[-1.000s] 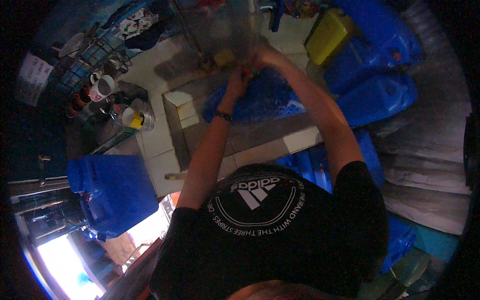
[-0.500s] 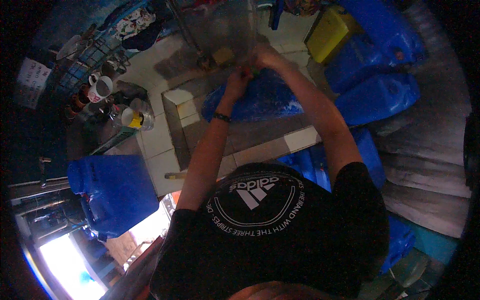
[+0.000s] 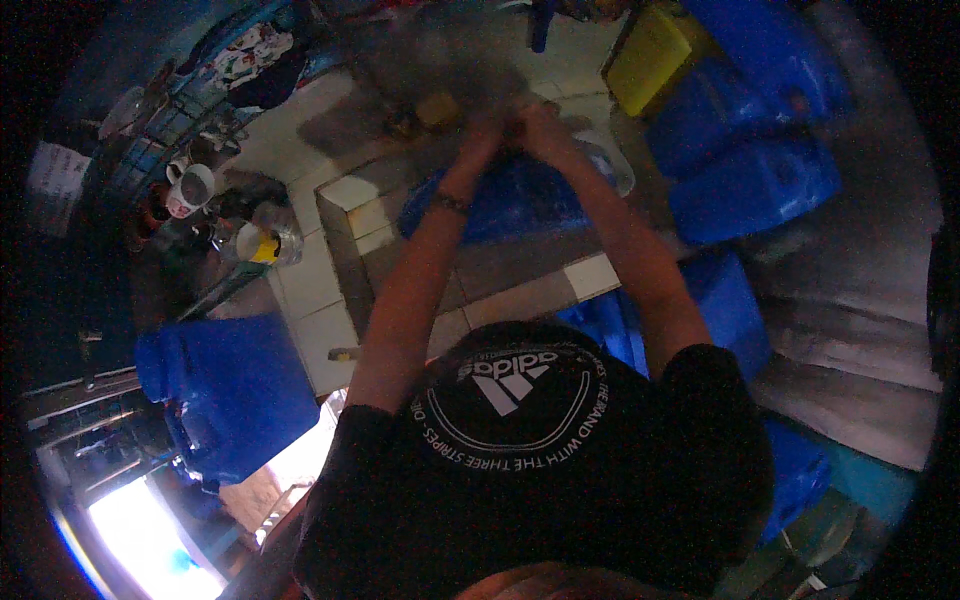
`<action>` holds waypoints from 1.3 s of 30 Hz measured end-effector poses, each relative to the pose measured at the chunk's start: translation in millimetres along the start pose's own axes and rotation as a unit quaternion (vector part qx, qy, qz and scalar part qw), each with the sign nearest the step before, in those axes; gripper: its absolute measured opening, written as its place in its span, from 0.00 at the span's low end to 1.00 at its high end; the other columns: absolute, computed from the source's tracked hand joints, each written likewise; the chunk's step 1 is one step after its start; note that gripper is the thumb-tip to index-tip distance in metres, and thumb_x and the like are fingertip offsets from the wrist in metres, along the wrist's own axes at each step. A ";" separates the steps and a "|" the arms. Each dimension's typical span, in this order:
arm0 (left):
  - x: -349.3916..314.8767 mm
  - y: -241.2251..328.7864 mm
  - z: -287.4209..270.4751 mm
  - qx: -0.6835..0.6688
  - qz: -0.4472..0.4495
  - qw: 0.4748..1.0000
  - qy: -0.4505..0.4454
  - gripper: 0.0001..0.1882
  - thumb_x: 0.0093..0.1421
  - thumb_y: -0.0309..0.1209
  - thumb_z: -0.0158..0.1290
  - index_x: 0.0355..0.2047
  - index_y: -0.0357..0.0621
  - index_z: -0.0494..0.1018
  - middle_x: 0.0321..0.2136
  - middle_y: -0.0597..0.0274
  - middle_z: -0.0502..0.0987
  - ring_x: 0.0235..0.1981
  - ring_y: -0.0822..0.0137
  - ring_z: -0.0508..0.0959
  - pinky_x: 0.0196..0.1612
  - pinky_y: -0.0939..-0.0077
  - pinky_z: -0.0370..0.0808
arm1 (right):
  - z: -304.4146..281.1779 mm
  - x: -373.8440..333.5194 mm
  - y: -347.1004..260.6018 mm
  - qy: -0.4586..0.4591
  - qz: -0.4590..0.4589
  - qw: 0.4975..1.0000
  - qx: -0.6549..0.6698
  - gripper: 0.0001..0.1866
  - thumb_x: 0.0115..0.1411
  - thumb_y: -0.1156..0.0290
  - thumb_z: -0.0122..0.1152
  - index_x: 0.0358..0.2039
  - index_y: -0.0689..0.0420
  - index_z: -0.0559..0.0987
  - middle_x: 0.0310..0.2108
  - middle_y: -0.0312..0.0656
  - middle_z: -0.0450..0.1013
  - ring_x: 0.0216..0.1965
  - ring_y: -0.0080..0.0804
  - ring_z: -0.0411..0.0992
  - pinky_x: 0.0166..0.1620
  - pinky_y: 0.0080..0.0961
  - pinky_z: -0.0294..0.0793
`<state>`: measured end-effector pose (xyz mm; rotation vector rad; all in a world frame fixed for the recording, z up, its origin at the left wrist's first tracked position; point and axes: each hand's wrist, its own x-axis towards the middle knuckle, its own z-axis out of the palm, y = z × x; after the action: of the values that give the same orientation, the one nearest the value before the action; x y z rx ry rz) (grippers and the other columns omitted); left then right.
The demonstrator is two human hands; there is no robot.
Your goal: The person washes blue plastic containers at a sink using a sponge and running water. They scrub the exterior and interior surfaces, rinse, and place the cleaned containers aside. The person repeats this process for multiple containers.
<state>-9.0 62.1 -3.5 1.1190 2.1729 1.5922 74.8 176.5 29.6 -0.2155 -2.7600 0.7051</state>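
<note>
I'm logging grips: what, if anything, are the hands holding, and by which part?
Cannot tell: the left hand and right hand are close together by the nearest blue container, but blur and darkness hide any grip.

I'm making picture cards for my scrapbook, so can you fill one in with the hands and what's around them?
Left hand: bare, at the far edge of a large blue plastic container; grip too dark to tell
Right hand: bare, close beside the left; grip also unclear
Wrist: dark narrow band on the left
Container's place: inside a rectangular basin lined with tiles
Upper right: boxy yellow plastic jug near shiny blue plastic jugs
Upper left: round white mug
Light: dim indoors, bright patch lower left
</note>
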 end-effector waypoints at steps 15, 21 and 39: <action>-13.4 -6.3 -55.8 0.085 -0.100 0.983 -0.129 0.17 0.61 0.37 0.50 0.47 0.40 0.72 0.42 0.59 0.75 0.39 0.63 0.75 0.44 0.67 0.74 | 0.6 16.4 -25.5 -0.003 -0.075 0.994 -0.078 0.14 0.52 0.72 0.53 0.40 0.61 0.76 0.38 0.54 0.73 0.39 0.51 0.72 0.44 0.44 0.70; -27.2 -29.8 -62.0 -0.379 -0.298 0.874 -0.063 0.16 0.58 0.37 0.55 0.44 0.47 0.70 0.34 0.66 0.73 0.33 0.69 0.74 0.38 0.69 0.75 | -11.4 64.2 -35.8 -0.050 -0.170 0.981 -0.084 0.11 0.48 0.75 0.53 0.33 0.63 0.77 0.29 0.53 0.74 0.33 0.48 0.74 0.38 0.42 0.73; -2.5 -35.0 -7.7 0.256 -0.115 0.958 -0.062 0.26 0.65 0.44 0.39 0.54 0.37 0.64 0.51 0.56 0.69 0.47 0.60 0.71 0.51 0.62 0.67 | 6.1 7.9 7.4 0.043 -0.081 0.996 0.019 0.15 0.53 0.67 0.52 0.41 0.60 0.74 0.42 0.55 0.69 0.48 0.49 0.65 0.51 0.52 0.59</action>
<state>-27.3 50.6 -32.3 1.0009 2.5873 0.8590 66.0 181.9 22.8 -0.0138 -2.6437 0.6881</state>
